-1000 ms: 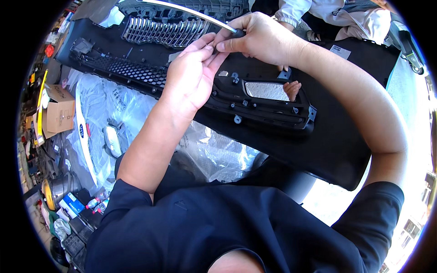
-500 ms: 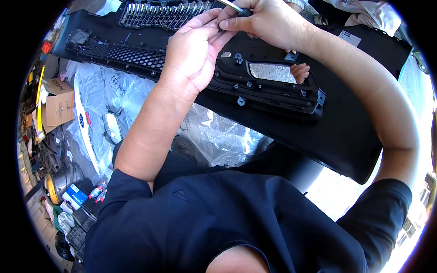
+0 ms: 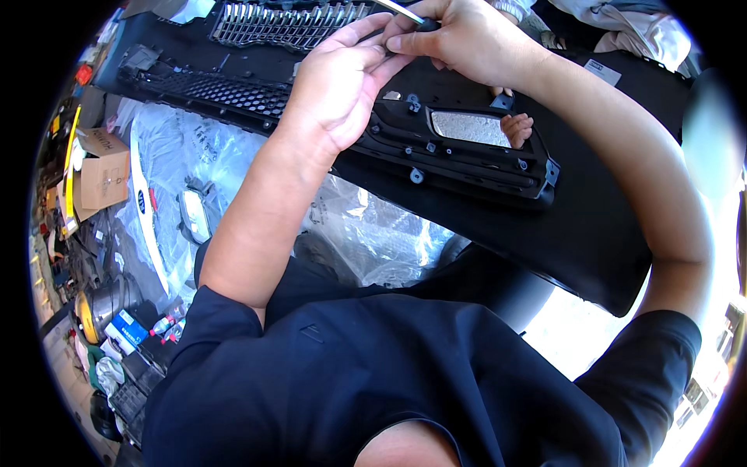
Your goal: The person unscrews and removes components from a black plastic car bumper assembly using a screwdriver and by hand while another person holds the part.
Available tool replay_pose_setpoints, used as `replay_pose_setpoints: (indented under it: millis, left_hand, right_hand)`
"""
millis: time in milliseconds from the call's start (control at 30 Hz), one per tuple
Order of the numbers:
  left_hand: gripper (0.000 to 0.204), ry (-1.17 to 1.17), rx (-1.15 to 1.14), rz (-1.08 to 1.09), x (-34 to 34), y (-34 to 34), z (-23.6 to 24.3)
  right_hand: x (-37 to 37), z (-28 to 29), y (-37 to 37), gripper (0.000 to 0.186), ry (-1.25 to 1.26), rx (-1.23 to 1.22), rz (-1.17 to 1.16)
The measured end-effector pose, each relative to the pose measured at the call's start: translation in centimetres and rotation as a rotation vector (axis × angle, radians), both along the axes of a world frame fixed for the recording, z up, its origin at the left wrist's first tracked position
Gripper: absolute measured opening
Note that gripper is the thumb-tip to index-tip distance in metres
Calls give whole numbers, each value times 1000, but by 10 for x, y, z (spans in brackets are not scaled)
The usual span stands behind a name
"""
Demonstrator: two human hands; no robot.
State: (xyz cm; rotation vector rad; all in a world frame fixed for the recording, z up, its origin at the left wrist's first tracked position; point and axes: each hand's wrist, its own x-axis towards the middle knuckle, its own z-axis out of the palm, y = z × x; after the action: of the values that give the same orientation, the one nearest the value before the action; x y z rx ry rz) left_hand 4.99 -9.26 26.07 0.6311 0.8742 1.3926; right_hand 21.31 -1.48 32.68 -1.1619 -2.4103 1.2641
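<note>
My right hand is closed around a tool that looks like a screwdriver. Its pale metal shaft points up and left out of the frame, and its black handle lies mostly inside the fist. Palm up, my left hand has its fingers bent, with thumb and fingertips together against the right fingertips. Whatever small thing lies between them is too hidden to name. Both hands are above a long black bumper grille with a honeycomb mesh. At its right end is a black trim frame with an opening.
Another person's hand grips the frame's opening edge. The grille lies on a large black panel. A chrome slatted grille sits at the back. Clear plastic wrap, a cardboard box and a white trim strip are lower left.
The view has shifted slightly. Both hands stay together above the grille, with the tool still in my right hand. The other person's hand remains at the opening.
</note>
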Motion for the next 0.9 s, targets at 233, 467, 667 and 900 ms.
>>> replay_pose_setpoints:
  millis: [233,467,667,900]
  left_hand:
    - [42,-74,-159,7,11,-3,15]
    - [33,-472,-321,82,5,4,-7]
    - [40,-354,-197,149,18,-4,0]
    - [66,-272,-65,107,26,1,-5]
  right_hand:
    - [11,-35,4,15,88,303,119]
    - [2,-18,-11,19,-40,449,149]
    - [1,-25,-14,24,-85,563,126]
    - [5,-17,-2,26,-110,464,156]
